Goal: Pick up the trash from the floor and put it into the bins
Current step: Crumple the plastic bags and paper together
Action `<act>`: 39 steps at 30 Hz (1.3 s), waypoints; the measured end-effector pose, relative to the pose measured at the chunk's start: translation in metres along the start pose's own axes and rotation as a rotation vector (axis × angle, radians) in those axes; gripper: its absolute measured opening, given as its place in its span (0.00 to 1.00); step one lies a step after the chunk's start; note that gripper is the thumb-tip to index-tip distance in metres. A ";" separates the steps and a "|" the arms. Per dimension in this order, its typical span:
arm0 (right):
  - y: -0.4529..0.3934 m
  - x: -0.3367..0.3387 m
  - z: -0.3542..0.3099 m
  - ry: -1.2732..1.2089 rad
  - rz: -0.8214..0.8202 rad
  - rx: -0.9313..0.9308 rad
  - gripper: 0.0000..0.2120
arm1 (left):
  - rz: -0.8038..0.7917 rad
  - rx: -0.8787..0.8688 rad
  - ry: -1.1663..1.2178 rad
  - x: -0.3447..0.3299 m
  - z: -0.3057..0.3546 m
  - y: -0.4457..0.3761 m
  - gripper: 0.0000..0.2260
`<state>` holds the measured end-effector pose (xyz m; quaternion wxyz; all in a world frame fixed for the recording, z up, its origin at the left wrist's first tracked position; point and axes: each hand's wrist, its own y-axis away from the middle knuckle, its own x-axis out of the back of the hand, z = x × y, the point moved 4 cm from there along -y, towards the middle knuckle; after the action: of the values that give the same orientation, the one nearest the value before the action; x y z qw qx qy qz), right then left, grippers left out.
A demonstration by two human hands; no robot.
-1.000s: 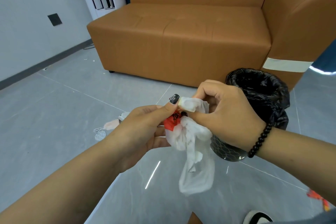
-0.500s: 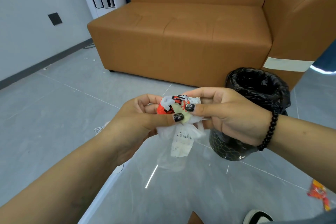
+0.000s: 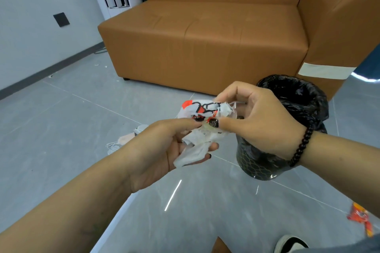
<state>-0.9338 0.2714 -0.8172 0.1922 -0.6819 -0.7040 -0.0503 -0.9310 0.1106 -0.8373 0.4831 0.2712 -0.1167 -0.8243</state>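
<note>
Floor [image 3: 61, 129]: grey glossy tiles w/ thin seams. On it: black mesh bin [image 3: 265, 168] w/ black liner, right of ctr; tan sofa [image 3: 205, 47] behind it; face mask [image 3: 121, 139] + small white item just beside it, mid-left; red-orange wrapper [image 3: 360, 217] far right; shoe [image 3: 292, 244] at btm edge.

crumpled white wrapper [image 3: 202, 117] with red-black print, held up beside the black-lined bin [image 3: 292, 96]; orange wrapper [image 3: 360, 216] on floor.

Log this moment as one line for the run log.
stage: wadding trash | left hand: grips wrapper | right hand: pinches wrapper | bin: behind right hand | floor: red packet, mask
</note>
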 end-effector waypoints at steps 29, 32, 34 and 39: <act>0.017 -0.030 0.019 -0.860 -0.160 -0.753 0.23 | 0.343 -0.513 -0.626 0.013 0.018 0.004 0.16; 0.021 -0.035 0.025 -0.715 -0.161 -0.714 0.15 | 0.353 -0.430 -0.630 0.014 0.012 0.002 0.17; 0.021 -0.037 0.031 -0.656 -0.132 -0.697 0.13 | 0.367 -0.362 -0.609 0.015 0.009 0.002 0.13; 0.011 -0.027 0.035 -0.506 -0.061 -0.592 0.13 | 0.426 -0.274 -0.549 0.020 0.007 0.002 0.20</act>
<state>-0.9305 0.2585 -0.8601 -0.1941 -0.6775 -0.7041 -0.0868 -0.9414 0.0924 -0.8374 0.6262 -0.0573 -0.1842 -0.7554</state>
